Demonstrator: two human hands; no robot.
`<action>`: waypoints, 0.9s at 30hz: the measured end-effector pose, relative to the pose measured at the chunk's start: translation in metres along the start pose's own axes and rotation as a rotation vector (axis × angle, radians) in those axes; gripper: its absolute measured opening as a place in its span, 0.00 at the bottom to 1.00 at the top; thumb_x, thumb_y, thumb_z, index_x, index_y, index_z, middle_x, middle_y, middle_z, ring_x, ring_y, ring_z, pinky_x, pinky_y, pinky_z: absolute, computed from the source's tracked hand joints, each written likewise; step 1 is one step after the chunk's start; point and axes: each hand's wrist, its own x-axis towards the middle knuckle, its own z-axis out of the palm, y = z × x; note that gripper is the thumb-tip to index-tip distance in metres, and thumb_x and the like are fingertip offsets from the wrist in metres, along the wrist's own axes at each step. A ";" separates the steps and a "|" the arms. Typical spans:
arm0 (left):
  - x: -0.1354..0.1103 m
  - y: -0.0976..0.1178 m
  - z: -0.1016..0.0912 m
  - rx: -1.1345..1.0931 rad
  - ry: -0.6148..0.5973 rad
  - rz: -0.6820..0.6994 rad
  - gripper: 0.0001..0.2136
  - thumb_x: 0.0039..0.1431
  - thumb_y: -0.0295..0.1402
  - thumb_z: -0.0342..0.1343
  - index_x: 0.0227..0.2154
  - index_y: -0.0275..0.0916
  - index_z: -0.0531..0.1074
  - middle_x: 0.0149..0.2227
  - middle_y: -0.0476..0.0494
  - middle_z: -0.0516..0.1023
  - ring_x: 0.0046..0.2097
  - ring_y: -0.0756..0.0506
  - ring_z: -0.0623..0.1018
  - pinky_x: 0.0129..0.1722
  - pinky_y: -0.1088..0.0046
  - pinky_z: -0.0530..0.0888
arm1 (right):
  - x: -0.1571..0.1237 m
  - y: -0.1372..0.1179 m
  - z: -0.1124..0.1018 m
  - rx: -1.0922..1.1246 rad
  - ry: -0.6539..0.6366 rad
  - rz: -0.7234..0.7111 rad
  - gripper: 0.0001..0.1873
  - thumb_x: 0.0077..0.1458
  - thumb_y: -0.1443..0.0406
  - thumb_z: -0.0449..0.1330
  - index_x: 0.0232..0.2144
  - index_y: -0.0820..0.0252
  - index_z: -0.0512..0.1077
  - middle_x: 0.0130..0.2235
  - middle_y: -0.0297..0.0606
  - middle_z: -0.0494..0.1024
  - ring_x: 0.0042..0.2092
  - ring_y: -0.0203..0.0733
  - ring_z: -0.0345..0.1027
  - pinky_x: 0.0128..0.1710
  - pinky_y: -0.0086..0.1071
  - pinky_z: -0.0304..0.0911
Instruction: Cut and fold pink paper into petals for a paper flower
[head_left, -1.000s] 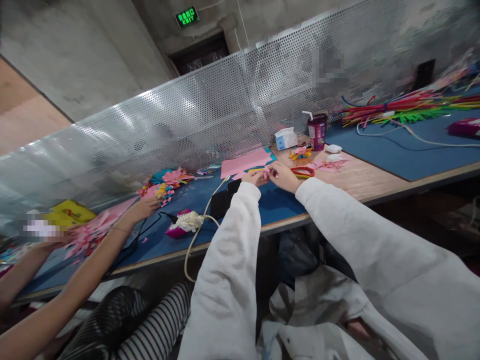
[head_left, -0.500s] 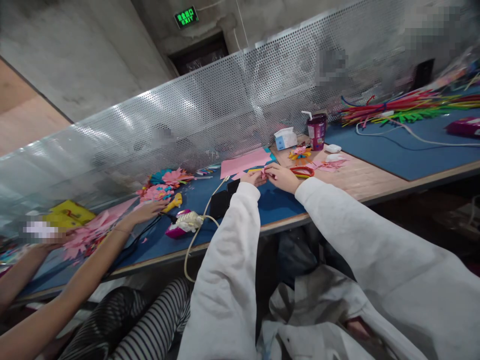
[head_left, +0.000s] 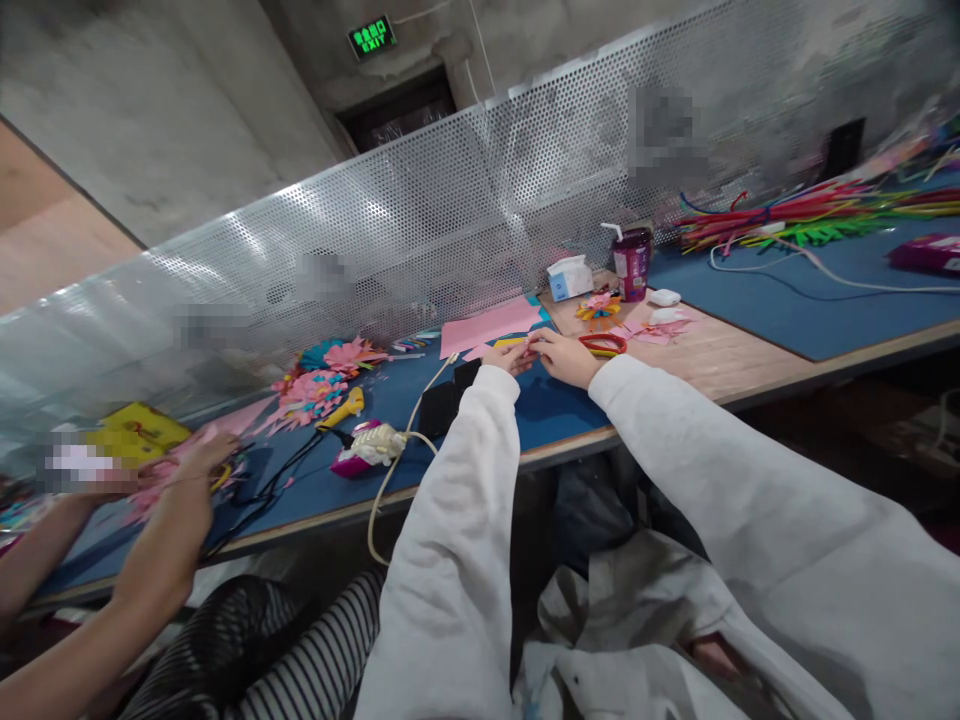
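Observation:
Over the blue part of the table, my left hand [head_left: 508, 356] and my right hand [head_left: 564, 358] meet fingertip to fingertip. Between them they pinch a small piece of pink paper [head_left: 530, 342], mostly covered by the fingers. Just right of my right hand lie scissors with red and yellow handles [head_left: 604, 345]. Behind my hands are pink paper sheets [head_left: 487, 325]. A paper flower [head_left: 599, 305] in pink and orange rests farther back on the wood-coloured surface, near pink paper scraps [head_left: 660, 328].
Left of me, a co-worker's hand [head_left: 210, 460] works among pink paper pieces. A yellow glue gun [head_left: 343, 408], a power strip [head_left: 369, 447] with cords and paper flowers [head_left: 311, 393] lie between us. A drink cup [head_left: 632, 262] and tissue pack [head_left: 570, 277] stand behind; pipe cleaners [head_left: 780, 215] lie right.
The co-worker's hand has left the yellow glue gun and moved left to the pink paper pieces. My hands stay together in nearly the same place, with slight finger movement.

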 end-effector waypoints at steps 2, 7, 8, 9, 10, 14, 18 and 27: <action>0.002 -0.001 0.000 -0.005 0.020 0.001 0.01 0.51 0.24 0.57 0.26 0.32 0.72 0.20 0.46 0.74 0.30 0.49 0.78 0.39 0.70 0.73 | 0.000 -0.001 0.000 -0.010 -0.001 0.011 0.16 0.52 0.74 0.50 0.41 0.63 0.71 0.49 0.45 0.67 0.46 0.44 0.65 0.40 0.33 0.64; 0.008 -0.004 -0.004 0.000 -0.026 0.038 0.05 0.47 0.26 0.60 0.29 0.31 0.74 0.23 0.45 0.76 0.30 0.50 0.77 0.37 0.72 0.72 | 0.001 -0.001 -0.001 0.028 0.038 0.022 0.16 0.52 0.75 0.49 0.40 0.61 0.72 0.48 0.43 0.68 0.44 0.43 0.66 0.41 0.33 0.63; 0.009 -0.005 -0.005 0.006 -0.036 0.047 0.05 0.47 0.26 0.60 0.29 0.32 0.74 0.24 0.45 0.77 0.30 0.50 0.77 0.36 0.73 0.72 | 0.001 -0.001 -0.001 0.040 0.057 0.029 0.16 0.52 0.75 0.48 0.39 0.61 0.72 0.47 0.43 0.69 0.43 0.43 0.66 0.41 0.33 0.63; 0.010 -0.006 -0.005 0.012 -0.040 0.055 0.04 0.47 0.25 0.60 0.29 0.33 0.74 0.25 0.44 0.77 0.30 0.50 0.77 0.36 0.73 0.72 | 0.001 -0.001 -0.002 0.051 0.081 0.045 0.15 0.52 0.75 0.48 0.38 0.62 0.72 0.45 0.44 0.69 0.42 0.43 0.66 0.41 0.34 0.63; 0.012 -0.007 -0.006 0.016 -0.040 0.062 0.05 0.47 0.25 0.60 0.29 0.33 0.74 0.26 0.44 0.78 0.30 0.50 0.77 0.35 0.73 0.72 | 0.001 0.000 -0.002 0.058 0.111 0.071 0.15 0.52 0.75 0.48 0.37 0.62 0.71 0.43 0.44 0.70 0.41 0.44 0.66 0.40 0.34 0.62; 0.016 -0.011 -0.006 0.030 -0.020 0.094 0.08 0.42 0.24 0.63 0.29 0.33 0.74 0.25 0.45 0.78 0.28 0.50 0.76 0.31 0.74 0.71 | 0.003 0.003 -0.002 0.083 0.227 0.203 0.11 0.49 0.75 0.49 0.34 0.64 0.68 0.36 0.46 0.72 0.38 0.46 0.66 0.38 0.36 0.62; 0.016 -0.011 -0.005 0.082 -0.026 0.123 0.09 0.41 0.26 0.64 0.29 0.33 0.74 0.22 0.46 0.76 0.26 0.51 0.76 0.30 0.75 0.70 | 0.005 0.007 0.006 0.190 0.226 0.168 0.07 0.54 0.70 0.50 0.34 0.63 0.67 0.34 0.44 0.72 0.36 0.44 0.65 0.38 0.35 0.62; 0.019 -0.017 -0.007 0.147 -0.045 0.180 0.14 0.37 0.31 0.67 0.30 0.33 0.73 0.27 0.42 0.79 0.27 0.49 0.77 0.32 0.73 0.71 | 0.008 0.016 0.015 0.335 0.201 0.117 0.06 0.55 0.70 0.52 0.31 0.64 0.69 0.33 0.43 0.72 0.37 0.42 0.64 0.41 0.35 0.61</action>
